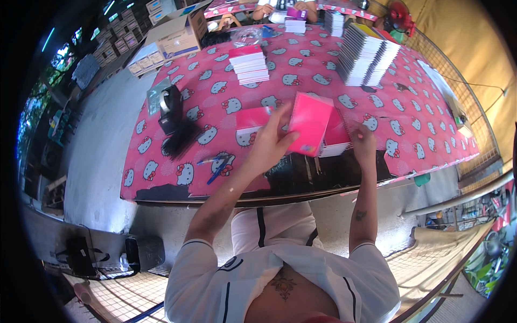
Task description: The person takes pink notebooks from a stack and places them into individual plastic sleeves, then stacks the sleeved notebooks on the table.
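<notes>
My left hand (269,142) is closed on the left edge of a bright pink spiral notebook (312,121), held tilted above the table. Behind and under it, a short stack of red-pink spiral notebooks (337,134) is partly hidden. At that stack's right edge is my right hand (364,141), its fingers loosely bent and apart, with nothing visible in them; whether it touches the stack I cannot tell. Left of my left hand lies a low pile of pink-covered notebooks (252,118). Two blue pens (217,171) rest near the table's front edge.
The pink patterned cloth (291,79) covers the table. A notebook stack (249,63) and taller spiral-bound stacks (360,56) stand farther back. A black tape dispenser (171,107) and dark bristly object (182,139) lie left. A person's hands (297,12) work at the far end.
</notes>
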`<state>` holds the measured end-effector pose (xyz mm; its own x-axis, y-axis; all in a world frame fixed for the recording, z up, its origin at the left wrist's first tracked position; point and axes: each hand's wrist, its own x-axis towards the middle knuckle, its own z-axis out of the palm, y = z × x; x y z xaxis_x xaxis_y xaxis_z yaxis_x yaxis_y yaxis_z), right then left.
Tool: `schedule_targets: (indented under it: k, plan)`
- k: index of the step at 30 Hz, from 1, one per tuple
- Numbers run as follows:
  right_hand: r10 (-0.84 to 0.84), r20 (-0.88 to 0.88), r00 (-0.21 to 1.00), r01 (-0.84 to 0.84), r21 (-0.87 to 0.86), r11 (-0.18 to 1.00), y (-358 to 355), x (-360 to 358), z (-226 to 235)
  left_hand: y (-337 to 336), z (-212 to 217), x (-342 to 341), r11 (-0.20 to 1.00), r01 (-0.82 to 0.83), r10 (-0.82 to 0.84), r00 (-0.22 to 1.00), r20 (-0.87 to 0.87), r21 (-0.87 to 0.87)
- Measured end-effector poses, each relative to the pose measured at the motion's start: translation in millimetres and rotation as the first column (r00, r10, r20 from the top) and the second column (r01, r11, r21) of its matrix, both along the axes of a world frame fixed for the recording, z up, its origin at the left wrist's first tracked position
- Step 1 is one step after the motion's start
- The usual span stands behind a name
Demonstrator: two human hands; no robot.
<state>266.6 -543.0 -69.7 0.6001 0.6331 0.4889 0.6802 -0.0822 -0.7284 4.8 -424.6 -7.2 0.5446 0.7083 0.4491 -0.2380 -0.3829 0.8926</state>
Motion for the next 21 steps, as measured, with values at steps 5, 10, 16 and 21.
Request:
schedule_targets:
  k: [5,10,16,21]
  plan:
    - [0.103,-0.328,0.939,-0.069,0.115,0.991,3,14,-36,13,-48,90,0.994,0.057,-0.031,0.967,-0.253,0.096]
    - [0.146,-0.525,0.839,-0.075,0.154,0.985,1,7,-30,11,-66,107,0.914,-0.121,0.225,0.945,-0.238,0.387]
    - [0.098,-0.439,0.893,-0.054,0.111,0.992,1,-2,-27,7,-64,103,0.917,-0.122,0.230,0.940,-0.253,0.380]
    - [0.001,-0.291,0.957,0.061,0.205,0.977,-12,-19,-12,34,-66,56,0.956,-0.154,0.229,0.925,-0.304,0.251]
